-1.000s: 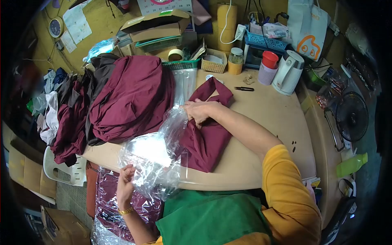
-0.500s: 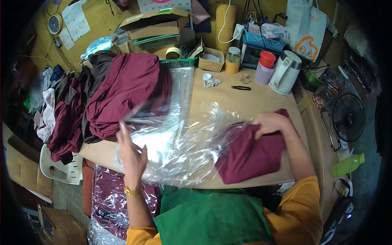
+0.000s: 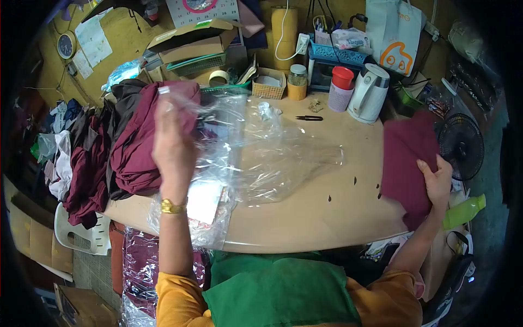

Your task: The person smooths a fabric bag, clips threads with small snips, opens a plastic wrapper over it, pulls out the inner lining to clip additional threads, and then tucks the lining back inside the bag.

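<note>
My left hand [image 3: 173,136], wearing a gold watch, is raised over the left of the table, blurred at the fingers. They look closed on the edge of a clear plastic bag [image 3: 283,169], which stretches rightward through the air and over the tabletop. On the far right, my right hand [image 3: 437,180] grips a folded maroon garment [image 3: 408,163] by its outer edge, thumb on top. The garment is at the table's right edge, apart from the bag. Beneath my left forearm lie more clear plastic sleeves [image 3: 204,210] with a white patch.
A heap of maroon and dark clothes [image 3: 136,141] covers the table's left side. Thread snips [image 3: 309,118], a jar [image 3: 297,82], a red-topped cup [image 3: 341,87] and a white kettle [image 3: 369,95] stand or lie at the back. A black fan [image 3: 461,144] is beyond the right edge.
My right hand has carried the maroon garment rightward, off the middle-right of the table and away from the bag. My left hand has risen, drawing the plastic up and leftward.
</note>
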Demonstrator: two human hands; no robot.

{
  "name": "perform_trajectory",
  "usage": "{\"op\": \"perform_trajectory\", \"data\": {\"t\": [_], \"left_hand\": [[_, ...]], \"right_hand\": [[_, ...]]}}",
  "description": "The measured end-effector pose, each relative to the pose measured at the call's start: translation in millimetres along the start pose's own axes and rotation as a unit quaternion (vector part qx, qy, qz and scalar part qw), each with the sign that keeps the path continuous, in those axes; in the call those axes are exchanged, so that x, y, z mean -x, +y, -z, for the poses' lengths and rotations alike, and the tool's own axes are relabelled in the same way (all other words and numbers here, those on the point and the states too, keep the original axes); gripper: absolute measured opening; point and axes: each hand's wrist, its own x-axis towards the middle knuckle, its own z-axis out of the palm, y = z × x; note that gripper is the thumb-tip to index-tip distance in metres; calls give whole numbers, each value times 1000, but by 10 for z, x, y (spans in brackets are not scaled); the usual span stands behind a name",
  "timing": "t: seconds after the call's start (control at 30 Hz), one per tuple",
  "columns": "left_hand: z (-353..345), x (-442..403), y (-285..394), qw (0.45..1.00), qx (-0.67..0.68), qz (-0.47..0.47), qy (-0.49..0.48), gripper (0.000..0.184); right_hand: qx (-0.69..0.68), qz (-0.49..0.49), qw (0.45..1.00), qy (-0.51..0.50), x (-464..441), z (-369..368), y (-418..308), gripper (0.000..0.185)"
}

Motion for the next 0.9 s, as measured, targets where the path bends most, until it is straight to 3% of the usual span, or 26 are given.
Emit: {"op": "perform_trajectory", "data": {"t": [0.03,0.1,0.17,0.27,0.3,0.37,0.43,0.47,0.53,0.57,0.63,0.7,0.73,0.8,0.83,0.87,0.9], "left_hand": [[15,-15,231,993,37,47,-97,76],[-86,-5,494,986,88,-14,-143,85],[-29,-73,709,969,122,0,-215,89],[-66,-228,757,954,222,-83,-183,90],[-13,-306,822,928,313,-57,-194,90],[92,-428,951,914,348,-104,-182,87],[213,-459,1135,922,241,-200,-228,92],[192,-423,1222,911,245,-245,-224,80],[258,-300,1438,883,253,-314,-239,55],[297,-205,1538,862,219,-383,-250,55],[341,175,1738,822,208,-447,-284,55],[290,511,1761,819,194,-472,-263,55],[321,483,1692,820,192,-472,-263,55],[429,409,1388,887,223,-351,-201,52],[336,475,1202,932,137,-294,-159,49],[195,527,1095,971,164,-170,-29,55],[156,508,983,975,187,-100,-67,55]], "right_hand": [[-1,-1,1000,-1,30,-45,-147,22],[-144,50,981,120,134,-234,-675,22],[-152,90,974,141,234,-395,-1110,24],[-143,210,965,59,228,-801,-1376,27],[-132,267,954,40,180,-993,-1438,28],[-147,311,939,-9,74,-1465,-1424,28],[-266,336,899,-89,-80,-1856,-1548,35],[-279,344,895,-59,-107,-2046,-1564,36],[-75,385,919,52,-98,-2652,-1272,43],[25,392,913,113,-94,-2955,-1126,47],[-80,283,954,63,-175,-2973,-1277,46],[-182,165,969,13,-266,-2960,-1450,44],[-231,105,967,-13,-295,-2925,-1504,44],[-264,76,959,-69,-214,-2578,-1379,39],[-281,60,953,-96,-200,-2537,-1336,37],[-297,43,946,-123,-188,-2495,-1293,35],[-384,7,914,-133,-154,-2555,-1249,33]]}}
